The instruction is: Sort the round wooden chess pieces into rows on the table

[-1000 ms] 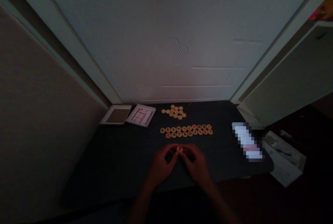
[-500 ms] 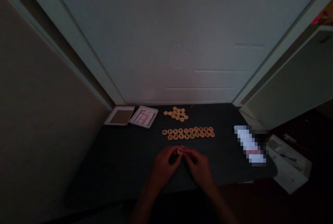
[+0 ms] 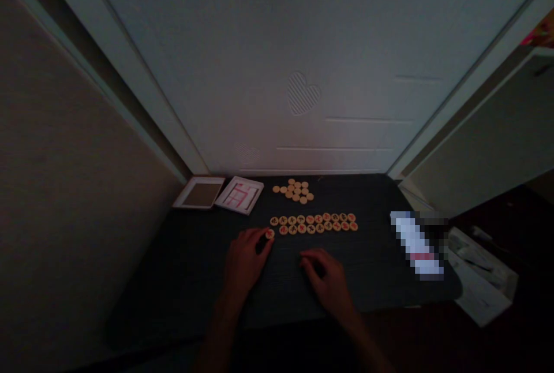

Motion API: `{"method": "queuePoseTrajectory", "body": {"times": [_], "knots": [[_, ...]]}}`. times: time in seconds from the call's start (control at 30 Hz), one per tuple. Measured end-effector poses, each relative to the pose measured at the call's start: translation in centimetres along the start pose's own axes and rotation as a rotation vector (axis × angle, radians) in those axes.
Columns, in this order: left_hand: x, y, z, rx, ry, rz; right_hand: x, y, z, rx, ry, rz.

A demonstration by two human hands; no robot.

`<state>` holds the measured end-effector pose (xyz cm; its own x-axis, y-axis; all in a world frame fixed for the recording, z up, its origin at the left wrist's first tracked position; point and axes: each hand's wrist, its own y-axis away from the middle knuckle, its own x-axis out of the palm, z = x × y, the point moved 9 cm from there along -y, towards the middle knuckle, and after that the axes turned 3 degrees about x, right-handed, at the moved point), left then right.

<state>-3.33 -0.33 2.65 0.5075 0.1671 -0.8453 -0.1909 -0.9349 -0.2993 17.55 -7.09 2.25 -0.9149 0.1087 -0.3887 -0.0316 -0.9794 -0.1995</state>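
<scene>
Head view: the left hand (image 3: 246, 260) grasps a disc (image 3: 270, 234) between thumb and fingertips, its red-marked face turned up. That disc sits just left of the lower row (image 3: 311, 229) and slightly below the left end of the upper row (image 3: 310, 219), apart from both; whether it touches the table (image 3: 182, 275) cannot be told. The right hand (image 3: 326, 282) is over the near part of the table, below the rows, its fingers curled and the thumb close to the index fingertip; whether that pinch is closed cannot be made out. Ten discs form the upper row and nine the lower, their faces marked in red or black, most nearly touching their neighbours. Beyond them, a cluster (image 3: 296, 191) of plain pale discs lies flat near the door (image 3: 355, 61), which bears a striped heart (image 3: 303, 94). At the far left, a tray (image 3: 183, 195) with a brown inside lies beside a white box (image 3: 240, 194) with red lines. To the right, a pixelated white object (image 3: 418, 249) lies near the table's edge, and a pale case (image 3: 485, 299) stands beyond it.
</scene>
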Motion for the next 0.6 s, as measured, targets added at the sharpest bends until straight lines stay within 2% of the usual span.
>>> {"method": "queuePoseTrajectory", "body": {"times": [0.23,0.43,0.6], "knots": [[0.92,-0.38,0.31,-0.073,-0.007,0.017,0.01,-0.03,0.28,-0.005,0.020,-0.002],[0.95,-0.48,0.56,-0.082,0.059,-0.002,-0.09,-0.15,0.38,0.007,0.014,-0.002],[0.88,-0.36,0.66,-0.071,0.076,-0.038,-0.22,0.19,-0.48,0.069,-0.047,-0.031]]}}
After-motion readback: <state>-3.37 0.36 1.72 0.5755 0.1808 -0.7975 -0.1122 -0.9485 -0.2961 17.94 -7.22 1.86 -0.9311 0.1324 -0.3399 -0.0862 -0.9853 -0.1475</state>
